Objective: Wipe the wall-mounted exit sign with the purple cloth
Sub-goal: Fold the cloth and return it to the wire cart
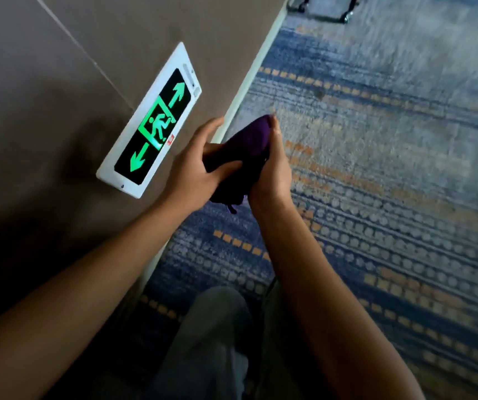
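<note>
Exit sign (149,122): mounted low on the brown wall (44,96), left of centre; long axis runs lower left to upper right, green arrows pointing both ways.
Purple cloth (249,145): bunched at centre, clear of the sign, partly hidden by fingers.
Left hand (194,166): fingers curled on the cloth's near side.
Right hand (272,166): grips its far side.
Carpet (390,168): blue, patterned, blurred.
Upper edge: dark wheeled frame (327,10), cut off.
</note>
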A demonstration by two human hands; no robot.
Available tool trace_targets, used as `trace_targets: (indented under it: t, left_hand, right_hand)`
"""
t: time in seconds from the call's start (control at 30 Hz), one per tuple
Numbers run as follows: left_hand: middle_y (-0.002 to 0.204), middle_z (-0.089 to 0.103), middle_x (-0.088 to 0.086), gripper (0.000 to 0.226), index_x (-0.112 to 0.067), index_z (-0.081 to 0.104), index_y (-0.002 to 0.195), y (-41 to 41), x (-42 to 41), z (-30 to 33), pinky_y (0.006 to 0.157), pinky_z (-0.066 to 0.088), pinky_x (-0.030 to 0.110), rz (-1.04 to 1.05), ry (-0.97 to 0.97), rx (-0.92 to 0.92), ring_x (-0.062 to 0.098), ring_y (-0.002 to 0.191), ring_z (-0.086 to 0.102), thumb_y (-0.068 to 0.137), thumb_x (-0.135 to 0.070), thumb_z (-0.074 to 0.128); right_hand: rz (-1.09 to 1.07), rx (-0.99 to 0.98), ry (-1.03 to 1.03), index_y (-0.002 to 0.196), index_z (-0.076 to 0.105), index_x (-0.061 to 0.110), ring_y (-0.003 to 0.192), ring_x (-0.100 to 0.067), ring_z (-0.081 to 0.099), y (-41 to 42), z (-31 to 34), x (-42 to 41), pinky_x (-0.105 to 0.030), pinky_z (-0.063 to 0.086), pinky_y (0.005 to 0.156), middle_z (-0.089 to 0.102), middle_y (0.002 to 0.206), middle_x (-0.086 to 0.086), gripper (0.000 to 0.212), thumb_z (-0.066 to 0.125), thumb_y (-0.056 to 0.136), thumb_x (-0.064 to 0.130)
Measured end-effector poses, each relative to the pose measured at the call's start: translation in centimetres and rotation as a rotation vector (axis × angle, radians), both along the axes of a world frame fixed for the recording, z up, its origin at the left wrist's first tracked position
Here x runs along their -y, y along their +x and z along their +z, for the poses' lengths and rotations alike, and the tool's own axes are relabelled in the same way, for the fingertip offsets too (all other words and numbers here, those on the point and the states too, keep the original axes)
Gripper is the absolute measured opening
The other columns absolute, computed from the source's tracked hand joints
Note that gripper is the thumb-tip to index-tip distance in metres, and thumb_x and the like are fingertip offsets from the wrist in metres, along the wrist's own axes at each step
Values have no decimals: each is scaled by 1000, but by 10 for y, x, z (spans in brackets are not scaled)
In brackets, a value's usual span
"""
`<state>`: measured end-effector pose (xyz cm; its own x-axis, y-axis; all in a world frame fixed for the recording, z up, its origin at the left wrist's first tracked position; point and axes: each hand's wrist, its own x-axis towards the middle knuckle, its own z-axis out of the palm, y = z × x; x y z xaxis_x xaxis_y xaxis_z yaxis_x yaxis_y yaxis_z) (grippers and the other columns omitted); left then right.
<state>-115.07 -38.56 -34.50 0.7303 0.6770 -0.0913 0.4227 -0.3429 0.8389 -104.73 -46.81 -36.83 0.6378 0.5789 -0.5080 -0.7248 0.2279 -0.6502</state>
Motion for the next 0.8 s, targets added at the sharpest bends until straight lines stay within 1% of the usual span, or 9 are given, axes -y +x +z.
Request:
trace_targets:
  t: [0.1,0.2,0.33,0.43,0.5,0.6,0.67,0.73,0.8]
  left_hand:
    - [101,76,-4,77,-46,42,149,5,7,42,95,60,35,-25,-50,5,4,97,72,84,-31,81]
    - [99,77,1,74,-45,40,150,10,20,93,87,61,30,-106,-126,67,11,94,75,88,-26,76]
    - [95,75,17,66,-45,45,148,22,41,178,84,61,37,-207,-315,165,28,89,74,92,-23,71]
    - [95,75,8,58,-42,52,143,35,54,252,83,56,23,-264,-465,209,12,90,70,92,-21,69]
    - [97,77,1,54,-39,53,143,46,64,304,80,55,18,-322,-560,214,7,92,71,95,-19,67]
    - [100,77,-1,54,-36,51,145,62,72,376,79,54,18,-402,-644,199,6,90,71,96,-17,64]
    - [106,77,5,54,-39,51,144,75,76,416,82,55,21,-473,-693,167,10,95,71,95,-18,64]
    - [104,76,7,55,-38,51,145,88,78,445,84,55,23,-495,-695,152,13,96,70,95,-21,64]
    - [96,75,4,52,-38,53,144,98,78,468,83,54,20,-472,-684,139,10,91,70,96,-21,63]
  right_hand:
    - [-49,5,-28,149,52,30,142,-23,52,-8,44,23,-49,40,120,52,156,-4,70,60,85,58]
    - [-55,75,-119,135,60,46,136,-20,57,-4,97,49,-46,47,115,56,151,0,47,57,88,47]
    - [-110,168,-287,130,69,24,116,-17,70,16,167,98,-32,58,96,74,125,-1,41,60,92,38]
    - [-120,114,-290,122,71,23,108,-18,72,40,228,140,-33,54,87,76,117,-1,34,60,96,42]
    - [-54,48,-181,122,69,29,101,-18,72,53,274,163,-37,55,88,78,113,1,43,60,89,56]
    - [-32,81,-112,134,64,35,126,-28,66,64,348,177,-51,48,112,70,135,-6,52,64,88,58]
    - [-51,193,-128,133,65,34,131,-23,62,69,396,181,-44,48,113,68,138,-4,47,67,89,50]
    - [-59,296,-150,126,69,29,119,-17,68,75,433,185,-33,54,103,73,127,-1,42,73,87,43]
    - [-85,362,-157,125,70,25,110,-15,69,82,459,193,-32,56,97,75,119,-1,37,75,88,32]
